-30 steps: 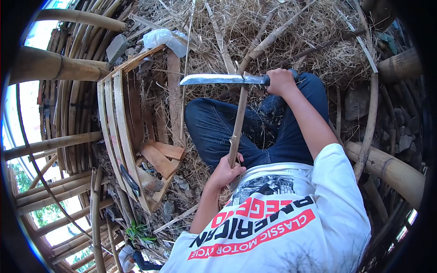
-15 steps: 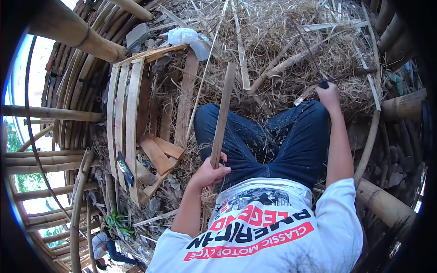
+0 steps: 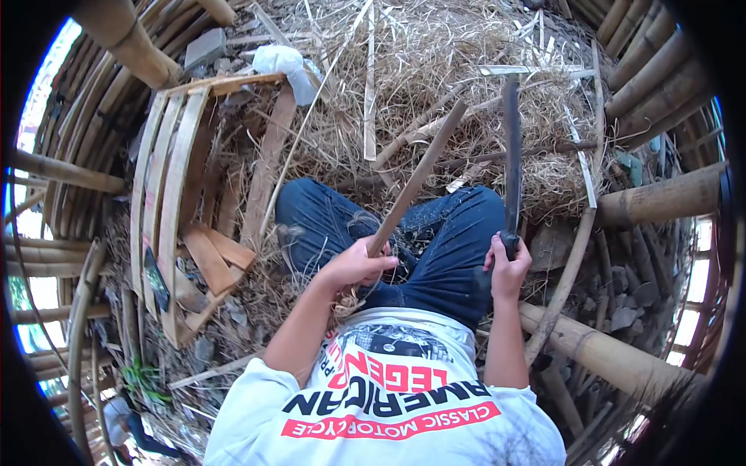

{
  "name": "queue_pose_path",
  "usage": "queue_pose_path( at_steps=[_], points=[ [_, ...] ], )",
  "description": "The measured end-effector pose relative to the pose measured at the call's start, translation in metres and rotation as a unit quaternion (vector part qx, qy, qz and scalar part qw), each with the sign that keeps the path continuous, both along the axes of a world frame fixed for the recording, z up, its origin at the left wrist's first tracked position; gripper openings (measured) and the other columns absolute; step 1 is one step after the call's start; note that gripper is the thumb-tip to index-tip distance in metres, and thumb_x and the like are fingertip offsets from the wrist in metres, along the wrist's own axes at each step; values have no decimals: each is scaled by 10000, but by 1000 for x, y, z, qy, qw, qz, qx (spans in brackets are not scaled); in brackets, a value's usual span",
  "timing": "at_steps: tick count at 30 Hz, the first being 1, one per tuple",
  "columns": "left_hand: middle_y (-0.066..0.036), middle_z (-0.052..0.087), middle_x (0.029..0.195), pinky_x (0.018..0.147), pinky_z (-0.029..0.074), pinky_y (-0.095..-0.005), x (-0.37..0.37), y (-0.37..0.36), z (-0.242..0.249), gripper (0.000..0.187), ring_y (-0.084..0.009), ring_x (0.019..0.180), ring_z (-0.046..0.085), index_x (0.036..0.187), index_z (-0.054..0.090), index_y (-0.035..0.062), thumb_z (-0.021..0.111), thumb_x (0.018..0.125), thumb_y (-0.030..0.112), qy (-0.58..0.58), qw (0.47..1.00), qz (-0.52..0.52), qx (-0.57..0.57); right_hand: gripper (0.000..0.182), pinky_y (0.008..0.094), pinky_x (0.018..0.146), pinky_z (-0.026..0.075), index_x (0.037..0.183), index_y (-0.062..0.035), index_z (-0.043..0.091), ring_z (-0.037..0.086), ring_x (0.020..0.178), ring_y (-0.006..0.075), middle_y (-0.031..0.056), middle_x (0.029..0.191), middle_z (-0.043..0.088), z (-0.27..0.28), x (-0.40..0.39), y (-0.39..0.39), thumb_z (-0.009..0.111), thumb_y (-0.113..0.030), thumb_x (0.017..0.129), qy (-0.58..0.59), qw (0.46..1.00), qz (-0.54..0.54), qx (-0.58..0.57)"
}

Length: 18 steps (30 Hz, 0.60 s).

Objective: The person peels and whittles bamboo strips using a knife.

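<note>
My left hand (image 3: 357, 264) is closed round the lower end of a bamboo strip (image 3: 423, 167), which slants up and to the right over my crossed legs. In my right hand (image 3: 509, 262) is the dark handle of a machete (image 3: 512, 147). Its long dark blade points away from me, standing nearly upright in view. The strip and the blade are apart, with the strip's far end to the left of the blade. My jeans (image 3: 443, 233) have small shavings on them.
A wooden slatted crate (image 3: 163, 194) lies to the left, with a phone (image 3: 155, 279) on its slats and a plastic bag (image 3: 284, 66) at its far end. Shavings (image 3: 435, 62) cover the ground ahead. A thick bamboo pole (image 3: 614, 353) lies at right. Another person (image 3: 128, 431) is at lower left.
My right hand has come in toward my body with the machete, its blade swinging more upright. The bamboo strip in my left hand has tilted to the right. The whole view has shifted.
</note>
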<state>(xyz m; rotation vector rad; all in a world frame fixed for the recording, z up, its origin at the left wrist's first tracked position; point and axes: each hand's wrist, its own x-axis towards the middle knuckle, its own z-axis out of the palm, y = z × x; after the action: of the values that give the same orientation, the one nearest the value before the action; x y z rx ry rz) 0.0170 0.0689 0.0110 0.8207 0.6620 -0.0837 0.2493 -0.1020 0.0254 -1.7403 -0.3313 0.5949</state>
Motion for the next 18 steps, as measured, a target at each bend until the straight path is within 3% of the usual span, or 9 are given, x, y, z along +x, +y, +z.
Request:
queue_pose_path(
  at_steps=[2,4,6,8,10,13,18],
  points=[
    [64,353,577,375,198,-222,-1,2,-9,296,-31,426,287,948,417,105,683,902,226,6,1000,-5,-23,128,227,412,407,897,-14,558,508,460,75,14,632,545,1,-12,4,658,-90,871,32,997,-29,61],
    [62,344,574,387,207,-211,-1,3,-19,273,-37,433,285,857,431,117,642,927,275,0,999,-15,-32,162,255,422,414,887,-17,548,514,466,105,23,664,550,-4,-20,3,682,-96,844,-2,999,18,39],
    [61,340,563,385,209,-216,3,3,-19,288,-40,427,281,830,430,116,630,935,294,20,999,-19,-25,225,299,476,462,852,-16,553,572,491,167,52,637,581,-26,-18,-2,740,-119,782,-195,977,61,-56],
    [61,335,553,383,211,-220,2,2,-23,308,-44,422,278,803,428,115,618,943,312,42,999,-29,-15,242,311,513,481,843,-18,559,604,525,188,71,637,598,-17,-28,7,756,-129,757,-238,964,106,-57],
    [51,364,536,373,247,-230,2,3,-31,347,-56,404,313,754,446,98,603,950,337,31,998,-52,-19,243,343,581,525,840,-38,586,682,624,255,126,680,649,4,-42,19,768,-139,713,-280,938,174,-104],
    [30,427,526,368,296,-242,1,3,-32,374,-72,393,391,719,476,76,611,944,344,20,998,-65,13,261,403,596,538,859,-72,612,664,678,347,144,706,660,-3,-51,31,765,-142,659,-344,901,244,-104],
    [11,497,536,377,349,-247,-5,7,-34,351,-82,407,477,757,531,48,650,915,338,51,990,-117,67,280,409,598,529,847,-61,579,656,660,350,138,692,645,-11,-51,50,764,-149,656,-373,855,327,-153]
  ],
)
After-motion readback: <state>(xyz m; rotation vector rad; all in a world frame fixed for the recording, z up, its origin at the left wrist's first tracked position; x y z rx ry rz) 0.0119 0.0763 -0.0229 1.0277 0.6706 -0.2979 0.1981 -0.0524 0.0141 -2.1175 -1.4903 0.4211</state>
